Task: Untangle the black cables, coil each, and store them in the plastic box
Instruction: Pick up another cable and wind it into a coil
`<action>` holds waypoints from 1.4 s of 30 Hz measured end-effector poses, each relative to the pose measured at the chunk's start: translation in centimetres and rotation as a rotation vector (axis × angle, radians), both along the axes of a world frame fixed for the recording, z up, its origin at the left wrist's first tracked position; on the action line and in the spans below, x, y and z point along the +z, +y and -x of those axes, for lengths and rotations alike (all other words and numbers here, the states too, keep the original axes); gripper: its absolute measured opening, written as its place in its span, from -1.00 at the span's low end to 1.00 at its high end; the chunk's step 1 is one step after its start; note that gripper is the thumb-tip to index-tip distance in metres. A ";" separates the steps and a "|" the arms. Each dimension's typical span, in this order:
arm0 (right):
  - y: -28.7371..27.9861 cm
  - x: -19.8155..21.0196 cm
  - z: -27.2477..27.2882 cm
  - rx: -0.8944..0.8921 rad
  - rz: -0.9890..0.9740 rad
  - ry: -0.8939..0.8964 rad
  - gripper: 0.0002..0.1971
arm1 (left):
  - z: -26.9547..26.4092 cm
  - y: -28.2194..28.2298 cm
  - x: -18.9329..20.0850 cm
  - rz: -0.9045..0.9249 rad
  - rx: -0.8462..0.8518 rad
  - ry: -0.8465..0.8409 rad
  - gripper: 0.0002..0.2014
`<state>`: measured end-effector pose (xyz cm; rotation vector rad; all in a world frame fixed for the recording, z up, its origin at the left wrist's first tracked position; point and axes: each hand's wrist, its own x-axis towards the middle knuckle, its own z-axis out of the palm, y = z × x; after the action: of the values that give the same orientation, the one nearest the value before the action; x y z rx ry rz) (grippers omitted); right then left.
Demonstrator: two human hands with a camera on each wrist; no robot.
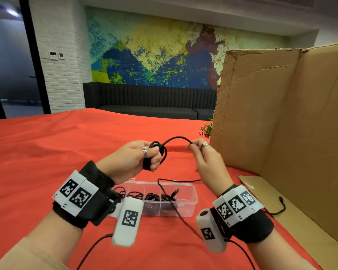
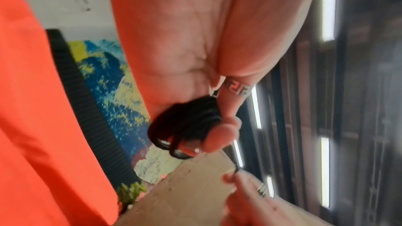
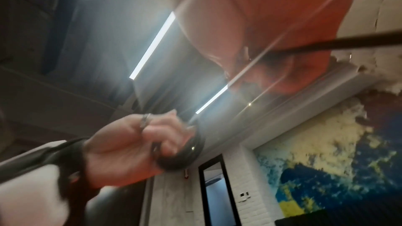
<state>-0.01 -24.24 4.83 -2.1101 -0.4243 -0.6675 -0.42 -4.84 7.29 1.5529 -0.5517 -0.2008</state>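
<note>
both hands are raised above the red tabletop [image 1: 47, 152], just apart from each other. the left hand [image 1: 133, 158] has its fingers curled round a small coil [image 1: 160, 152] of black cable; the left wrist view shows the loops bunched between thumb and fingers [image 2: 217, 137], with a patterned ring on one finger. from the coil a free length of cable [image 1: 177, 138] arcs up and over toward 3 o'clock, where the right hand [image 1: 205, 160] pinches it between thumb and fingertips, the other fingers loosely bent. the right wrist view is blurred and shows the strand only as a dark streak across the frame. below the hands, toward 6 o'clock, lies the clear plastic box [image 1: 191, 193], open, its compartments already holding several coiled black cables. another loose black cable [image 1: 176, 207] trails from the tabletop behind the box, across its right end and on toward 5 o'clock. a tall cardboard screen [image 1: 281, 114] stands at 3 o'clock, with a bit of green plant [image 1: 206, 130] showing at its far edge.
</note>
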 end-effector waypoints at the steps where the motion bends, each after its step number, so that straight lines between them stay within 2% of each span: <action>1: -0.3 0.4 -0.1 -0.032 -0.013 -0.051 -0.87 | 0.1 -0.1 -0.3 -0.016 0.005 0.001 -0.75; 3: -0.6 0.9 -0.3 -0.063 -0.032 -0.107 -0.83 | 0.3 -0.5 -0.9 -0.001 0.023 0.057 -0.77; 6: -0.2 1.0 -0.6 -0.100 -0.082 -0.124 -0.84 | 1.0 -1.7 -1.0 0.121 -0.012 0.207 -0.84; 9: 0.1 0.1 -1.4 -0.127 -0.054 -0.045 -0.87 | 1.6 -2.7 -0.7 0.294 -0.013 0.380 -0.86; 11: 0.4 -1.3 -1.7 -0.094 0.089 0.064 -0.83 | 1.7 -3.2 -0.4 0.425 -0.012 0.445 -0.86; 14: 1.5 -3.5 -0.9 0.013 0.250 0.134 -0.79 | 0.9 -3.4 0.1 0.604 0.062 0.439 -0.86; 18: 1.2 -4.8 0.6 0.091 0.284 0.131 -0.70 | -0.5 -2.9 0.0 0.670 0.237 0.256 -0.79; 20: 0.6 -5.0 1.1 0.113 0.366 0.156 -0.69 | -1.1 -2.7 -0.6 0.597 0.288 0.099 -0.83; 22: 0.8 -4.9 2.1 0.162 0.459 0.150 -0.63 | -1.5 -2.8 -1.4 0.450 0.335 -0.075 -0.86; 24: 0.9 -4.1 3.1 0.184 0.499 0.090 -0.59 | -1.7 -3.0 -2.4 0.203 0.407 -0.276 -0.86; 26: 0.4 -2.6 3.4 0.126 0.463 -0.022 -0.53 | -1.5 -3.2 -3.1 -0.112 0.452 -0.474 -0.86; 28: -0.5 -0.9 2.9 0.030 0.359 -0.147 -0.54 | -0.8 -3.3 -3.5 -0.332 0.375 -0.538 -0.77; 30: -1.6 0.5 2.1 -0.068 0.248 -0.213 -0.62 | 0.2 -3.6 -3.3 -0.408 0.202 -0.463 -0.62; 31: -2.0 0.9 1.6 -0.096 0.206 -0.230 -0.64 | 0.7 -3.8 -3.0 -0.376 0.101 -0.386 -0.63; 33: -2.7 1.0 0.5 -0.091 0.139 -0.241 -0.64 | 1.4 -4.2 -2.5 -0.160 -0.064 -0.207 -0.78; 36: -2.6 -0.5 -0.8 0.075 0.033 -0.086 -0.75 | 1.5 -4.4 -1.3 0.227 -0.152 -0.075 -0.87; 39: -1.1 -3.0 -0.2 0.211 0.209 0.184 -0.71 | 0.6 -4.7 -0.1 0.518 -0.076 -0.053 -0.84; 40: -0.5 -3.8 0.2 0.258 0.299 0.248 -0.72 | 0.1 -4.7 0.1 0.556 -0.024 -0.077 -0.82; 42: 0.2 -4.9 1.2 0.351 0.410 0.279 -0.77 | -0.8 -4.6 0.1 0.470 0.097 -0.187 -0.82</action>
<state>-1.22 -24.07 -0.06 -2.3815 -0.8016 -0.0806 0.40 -9.42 7.38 1.1410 -0.6168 0.1436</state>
